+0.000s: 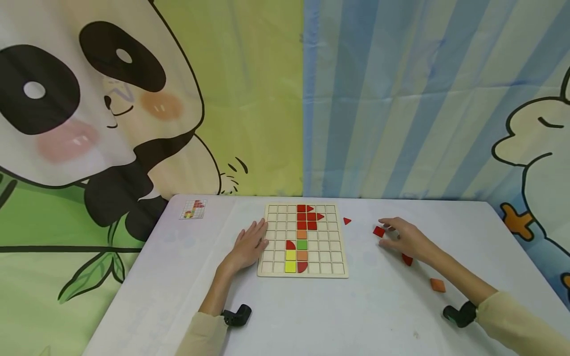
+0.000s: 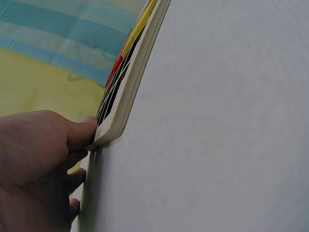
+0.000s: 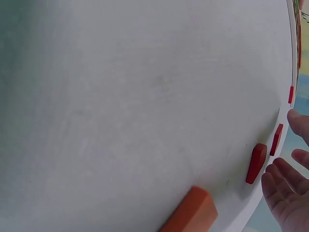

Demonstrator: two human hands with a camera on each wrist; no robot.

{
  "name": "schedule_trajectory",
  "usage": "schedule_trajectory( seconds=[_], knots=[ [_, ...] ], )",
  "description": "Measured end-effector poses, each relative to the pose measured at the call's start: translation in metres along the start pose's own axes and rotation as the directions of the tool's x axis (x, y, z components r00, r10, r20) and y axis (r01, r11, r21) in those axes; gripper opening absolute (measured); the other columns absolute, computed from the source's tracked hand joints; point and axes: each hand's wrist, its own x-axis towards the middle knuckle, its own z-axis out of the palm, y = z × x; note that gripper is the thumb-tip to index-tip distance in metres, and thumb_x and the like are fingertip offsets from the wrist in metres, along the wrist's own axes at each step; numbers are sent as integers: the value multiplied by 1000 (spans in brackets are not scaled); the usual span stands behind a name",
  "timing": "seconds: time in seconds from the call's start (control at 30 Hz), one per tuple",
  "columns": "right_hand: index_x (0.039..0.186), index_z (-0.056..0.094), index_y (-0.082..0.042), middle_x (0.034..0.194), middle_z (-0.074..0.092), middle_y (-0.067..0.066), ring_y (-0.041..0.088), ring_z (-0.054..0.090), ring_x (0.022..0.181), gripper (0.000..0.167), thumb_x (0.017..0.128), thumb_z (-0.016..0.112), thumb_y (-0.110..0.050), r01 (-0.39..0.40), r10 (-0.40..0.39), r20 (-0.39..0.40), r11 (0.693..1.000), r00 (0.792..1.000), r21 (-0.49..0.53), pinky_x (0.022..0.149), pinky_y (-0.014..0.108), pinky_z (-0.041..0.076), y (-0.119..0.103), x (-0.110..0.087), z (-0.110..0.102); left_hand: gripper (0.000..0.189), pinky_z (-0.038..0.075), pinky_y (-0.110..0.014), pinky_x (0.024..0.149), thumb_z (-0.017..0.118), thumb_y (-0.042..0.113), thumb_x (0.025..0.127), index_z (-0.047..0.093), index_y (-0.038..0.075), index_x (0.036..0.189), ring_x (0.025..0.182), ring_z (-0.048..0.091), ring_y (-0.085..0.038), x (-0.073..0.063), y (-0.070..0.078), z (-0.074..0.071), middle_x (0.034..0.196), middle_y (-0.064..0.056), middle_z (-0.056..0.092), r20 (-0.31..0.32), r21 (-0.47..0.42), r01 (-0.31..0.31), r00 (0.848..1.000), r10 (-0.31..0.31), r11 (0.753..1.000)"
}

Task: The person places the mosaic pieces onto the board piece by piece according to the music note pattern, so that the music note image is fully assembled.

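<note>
At the left edge of a wooden grid board (image 1: 325, 257), my left hand (image 1: 247, 247) rests with fingers extended; the left wrist view shows its thumb at the board's corner. Red, orange, green and yellow pieces fill some squares, including a green square (image 1: 302, 244) and a yellow square (image 1: 290, 267). My right hand (image 1: 405, 238) hovers right of the board, fingers loosely bent and apart. A red square block (image 1: 378, 231) lies beside its fingertips, with a gap around it. Near the wrist is a red rounded piece (image 1: 407, 259), partly hidden by the hand.
A red triangle (image 1: 347, 221) lies just right of the board. Closer to the right forearm sits an orange block (image 1: 438, 285). A small pattern card (image 1: 193, 209) is at the white table's (image 1: 356, 316) far left corner. Printed curtains (image 1: 249, 99) hang behind.
</note>
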Motion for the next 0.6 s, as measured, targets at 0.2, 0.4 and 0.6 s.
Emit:
schedule_trajectory(
  seconds=[0.2,0.4,0.6],
  knots=[
    [137,60,5,128,66,27,42,63,114,57,90,81,-18,1,0,14,997,1000,-82,98,60,54,-2,4,4,60,3,-60,128,47,21,109,28,3,163,161,11,-37,0,0,-1,172,-14,21,3,-7,-1,1000,1,1000],
    [119,70,4,111,72,19,35,66,99,37,88,81,-12,80,-83,-12,984,996,-158,88,53,59,-5,9,8,60,3,-60,128,47,22,109,27,3,163,162,10,-36,1,1,-1,173,-13,20,10,-7,4,1000,-4,1000],
    [107,73,6,98,71,15,28,67,88,23,86,80,-2,119,-123,-25,985,992,-128,79,44,60,-9,13,10,59,4,-61,128,47,21,110,27,3,163,161,11,-37,0,0,-2,173,-13,20,12,9,-1,1000,1,1000]
  ],
)
